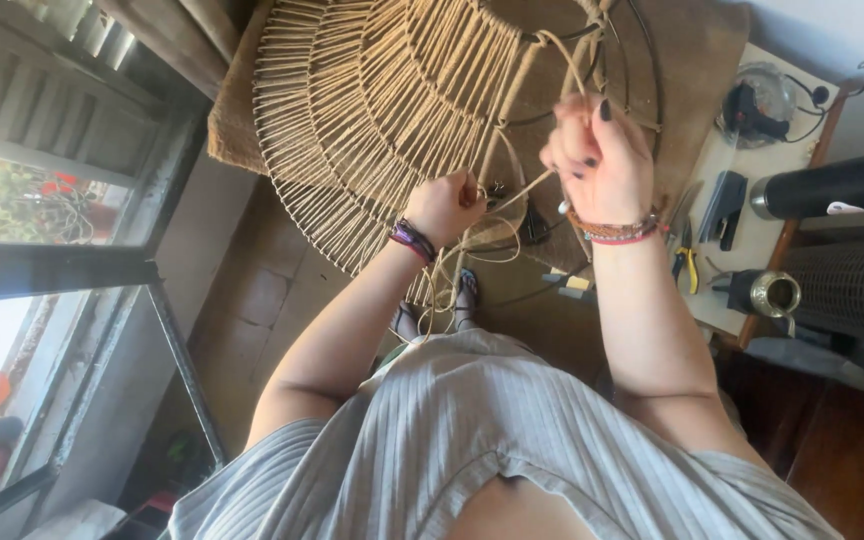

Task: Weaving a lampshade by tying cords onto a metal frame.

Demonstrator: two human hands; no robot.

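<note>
While my left hand [444, 203] is clenched around a strand of pale jute cord [512, 190], my right hand [600, 155] is raised a little higher with its fingers pinched shut on the same cord, where it loops up toward the top of the work. Both grips are closed on the cord, not released.

Just beyond my hands hangs the piece itself, a large round wire frame [352, 100] wound with tan cord. On its left part the cord runs in tight, even spokes fanning out between curved wire rings, so that the surface looks ribbed and straw-coloured. On its right part the dark wire [642, 60] is bare, with only loose strands crossing it. Slack cord trails down in loops [452, 270] below my left hand, toward my lap.

Behind the frame lies a brown mat [702, 50]. To the right stands a small white table [752, 170] with yellow-handled pliers [689, 265] on it.
</note>
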